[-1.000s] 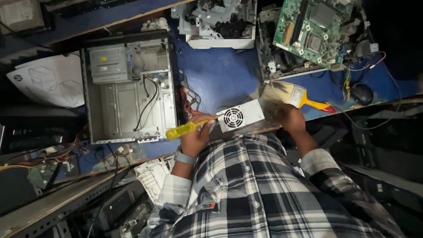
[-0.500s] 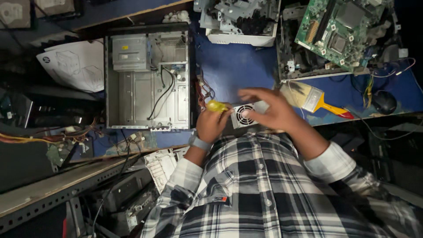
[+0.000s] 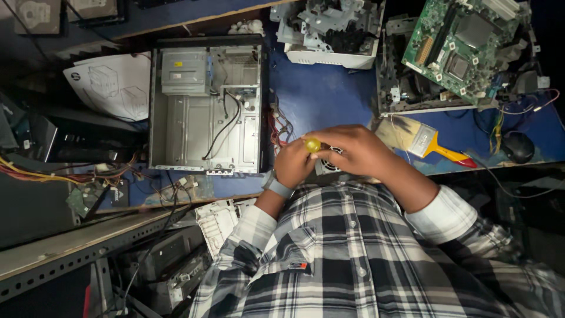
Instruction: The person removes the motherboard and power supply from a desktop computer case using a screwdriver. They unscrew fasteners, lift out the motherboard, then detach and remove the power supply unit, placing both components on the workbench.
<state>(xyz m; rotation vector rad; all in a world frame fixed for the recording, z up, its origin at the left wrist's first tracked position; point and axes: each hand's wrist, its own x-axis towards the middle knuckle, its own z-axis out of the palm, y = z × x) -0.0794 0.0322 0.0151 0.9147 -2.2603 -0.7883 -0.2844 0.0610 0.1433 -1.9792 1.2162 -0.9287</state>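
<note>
At the centre of the frame my left hand (image 3: 292,163) is wrapped around a yellow-handled screwdriver (image 3: 312,145) — only the rounded butt of the handle shows, poking up between my fingers. My right hand (image 3: 353,150) lies just beside it, fingers curled down over a small grey power supply unit (image 3: 327,166) whose fan grille peeks out beneath my palm. Whether that hand truly grips the unit or merely rests on it, I cannot tell. The two hands touch over the unit, at the near edge of the blue desk (image 3: 321,94).

Left of my hands, an open desktop computer case (image 3: 203,109) lies flat with its side off, black cables trailing across the bare metal inside. A paintbrush (image 3: 421,140) with a yellow and red handle lies right of my right hand, bristles pointing toward it. In the upper right a green motherboard (image 3: 462,38) sits tilted on top of other parts, and a black computer mouse (image 3: 518,146) rests near the right edge. A stripped drive assembly (image 3: 329,29) sits at top centre — a printed paper sheet (image 3: 109,85) lies at upper left.
</note>
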